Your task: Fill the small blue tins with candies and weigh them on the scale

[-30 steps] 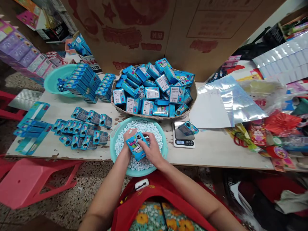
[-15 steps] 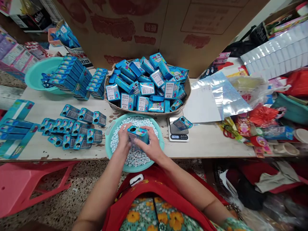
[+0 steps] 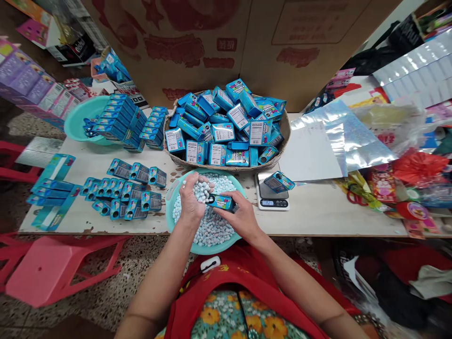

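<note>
My left hand (image 3: 191,200) is cupped around a heap of small pale candies (image 3: 201,190), above a turquoise basin (image 3: 170,207) that holds many more of them. In my right hand (image 3: 242,214) is a small blue candy box (image 3: 223,202), tilted so that its round dark hole faces the candies in my left palm. Right of the basin, a kitchen scale (image 3: 274,203) carries another blue box (image 3: 279,181), which leans at a slant; its display is lit but hard to read.
A cardboard tray (image 3: 226,172) piled with blue boxes stands behind the basin. Several boxes with holes (image 3: 122,188) stand to the left, near flat blue cartons (image 3: 52,188). White paper (image 3: 310,155) and foil sheets lie right. A pink stool (image 3: 38,268) is below.
My left hand has left the box and now holds a heap of candies. My right hand has tipped the box towards it. The whole view has shifted slightly.
</note>
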The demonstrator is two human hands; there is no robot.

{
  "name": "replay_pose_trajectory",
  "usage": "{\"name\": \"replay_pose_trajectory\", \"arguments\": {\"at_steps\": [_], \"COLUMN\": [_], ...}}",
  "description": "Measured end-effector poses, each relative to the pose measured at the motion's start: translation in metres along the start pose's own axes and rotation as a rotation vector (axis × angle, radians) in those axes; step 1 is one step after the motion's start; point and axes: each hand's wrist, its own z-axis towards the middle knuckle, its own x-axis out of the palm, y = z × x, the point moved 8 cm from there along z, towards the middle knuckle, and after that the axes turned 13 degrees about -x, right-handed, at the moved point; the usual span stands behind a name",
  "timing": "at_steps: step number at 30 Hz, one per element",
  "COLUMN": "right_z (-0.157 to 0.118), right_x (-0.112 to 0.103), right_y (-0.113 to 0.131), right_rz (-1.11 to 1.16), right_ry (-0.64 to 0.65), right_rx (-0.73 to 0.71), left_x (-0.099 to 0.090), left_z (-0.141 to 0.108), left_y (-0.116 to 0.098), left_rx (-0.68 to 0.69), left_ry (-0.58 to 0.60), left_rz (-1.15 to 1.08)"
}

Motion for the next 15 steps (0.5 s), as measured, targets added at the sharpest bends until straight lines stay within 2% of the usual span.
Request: {"name": "replay_pose_trajectory", "arguments": {"at_steps": [5,10,15], "right_z": [0.002,0.005,0.01], "right_x": [0.006,0.017,0.008], "right_y": [0.0,0.012,0.012], "right_rz": [-0.057,-0.138,-0.144], "right_ry": [0.018,0.142,0.052], "right_rx": [-0.036,-0.169,-0.124], "left_x": [-0.007,-0.004,-0.005], "left_z": [0.001,-0.003,-0.006], "left_y": [0.002,-0.004,-0.011], "left_rx": [0.097,0.196,0.249], "left_ry": [-0.079,-0.102,-0.153], "left_rz": [0.05,0.128,0.133]}}
